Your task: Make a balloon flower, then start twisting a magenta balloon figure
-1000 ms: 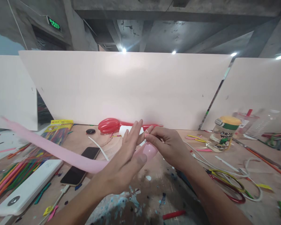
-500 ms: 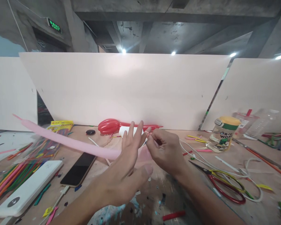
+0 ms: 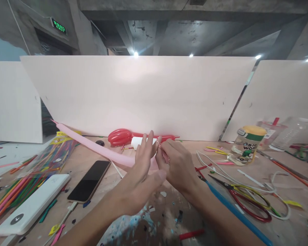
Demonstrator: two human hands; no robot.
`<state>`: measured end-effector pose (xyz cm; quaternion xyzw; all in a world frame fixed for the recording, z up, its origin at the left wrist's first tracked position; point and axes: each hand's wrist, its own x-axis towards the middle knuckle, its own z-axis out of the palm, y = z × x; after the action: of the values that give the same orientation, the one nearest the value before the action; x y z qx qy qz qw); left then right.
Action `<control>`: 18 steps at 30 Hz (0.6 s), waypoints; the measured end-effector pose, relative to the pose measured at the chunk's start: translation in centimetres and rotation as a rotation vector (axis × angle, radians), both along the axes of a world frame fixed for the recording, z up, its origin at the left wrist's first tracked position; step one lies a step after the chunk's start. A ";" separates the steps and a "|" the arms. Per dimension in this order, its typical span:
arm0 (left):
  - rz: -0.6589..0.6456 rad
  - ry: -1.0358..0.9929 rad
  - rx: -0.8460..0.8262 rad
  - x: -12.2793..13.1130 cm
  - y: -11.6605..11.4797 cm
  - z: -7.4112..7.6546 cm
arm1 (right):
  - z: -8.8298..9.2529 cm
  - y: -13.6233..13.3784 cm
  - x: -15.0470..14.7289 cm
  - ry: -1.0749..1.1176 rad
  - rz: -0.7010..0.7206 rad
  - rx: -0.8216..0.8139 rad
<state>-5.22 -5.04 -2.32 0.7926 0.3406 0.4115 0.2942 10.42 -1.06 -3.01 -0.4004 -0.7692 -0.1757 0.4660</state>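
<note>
We see the pink balloon [image 3: 97,148] stretched out above the worktop [image 3: 107,188], in front of the tall white panel [image 3: 143,92]; its long axis runs on a slant from our two hands at the centre towards the far left, and its thin tip points up and leftward, above the near-left clutter; the phone [image 3: 89,181] and the white power bank [image 3: 33,205] lie nearer to us on that side.

Among the containers, a see-through bag [image 3: 60,139] at the left has thin coloured strips [image 3: 58,154] inside; at the right stands a jar [image 3: 246,150] with a yellow and green lid, and behind it a clear cup [image 3: 279,131] with a red straw [image 3: 276,121] in it, beside a clear plastic bottle [image 3: 296,135]; what else these three hold we cannot make out.

Our right hand [image 3: 178,164] has its grip closed, fingertips pinching the near end of the pink balloon; our left hand [image 3: 143,177] has its fingers straight and raised, its thumb well apart, touching the balloon close to that pinch; the balloon passes behind it, so we cannot tell whether this grip clasps anything.
</note>
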 end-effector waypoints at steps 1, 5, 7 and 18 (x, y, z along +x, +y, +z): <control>-0.047 -0.034 -0.032 0.0 0.3 -0.2 | -0.1 0.0 -0.1 0.006 -0.002 -0.003; -0.194 -0.125 -0.102 0.1 1.2 -0.8 | -0.3 0.0 -0.4 0.026 0.018 -0.026; -0.219 -0.134 -0.089 0.2 1.5 -0.9 | -0.1 -0.1 -0.3 0.037 0.036 -0.035; -0.229 -0.125 -0.018 -0.5 1.6 -0.6 | 1.6 -0.5 1.3 0.122 0.133 -0.043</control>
<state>-5.73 -3.40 -2.87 0.7964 0.2324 0.4207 0.3670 11.76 -1.51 -1.42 -0.3683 -0.7679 -0.1032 0.5139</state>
